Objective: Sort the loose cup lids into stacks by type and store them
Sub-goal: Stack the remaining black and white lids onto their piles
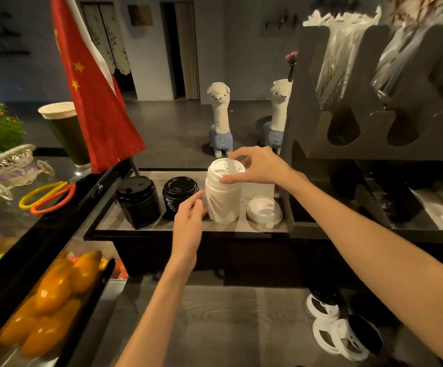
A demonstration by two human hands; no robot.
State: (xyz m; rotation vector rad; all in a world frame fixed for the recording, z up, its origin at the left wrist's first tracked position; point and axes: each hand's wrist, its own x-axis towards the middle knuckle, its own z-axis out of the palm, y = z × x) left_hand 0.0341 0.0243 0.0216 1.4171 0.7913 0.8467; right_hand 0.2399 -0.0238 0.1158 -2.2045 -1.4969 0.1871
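- A dark organiser rack (373, 133), its slots stuffed with wrapped straws, rises at the right edge of the wood-grain shelf (125, 223) where the sorting is taking place.
- A red flag (96, 102) hangs over the shelf's far left corner; beyond it are a green paper cup (64, 128) and yellow-and-orange scissors (48, 197).
- The tall white lid stack (224, 194), ribbed and matte, stands near the middle of the shelf, the highest of the three piles.
- The right hand (262, 166) arches over the stack's top, fingers (235, 178) spread and lightly curved on the rim of the uppermost lid, seemingly seating it.
- The left hand (188, 215) steadies the stack low on its left side, fingers loosely extended against the wall; whether they actually grip cannot be told.
- Two glossy black lid stacks sit to the left: the larger black stack (138, 200) toward the shelf's left edge, the shorter black stack (179, 194) beside the white pile.
- A single white lid (264, 210), round with a small tab, lies loose at the shelf's right edge, unstacked.
- Loose black-and-white lids (339, 332) lie jumbled at the near right corner of the lower table (228, 327); the sorting looks well advanced, with these and storage apparently remaining.
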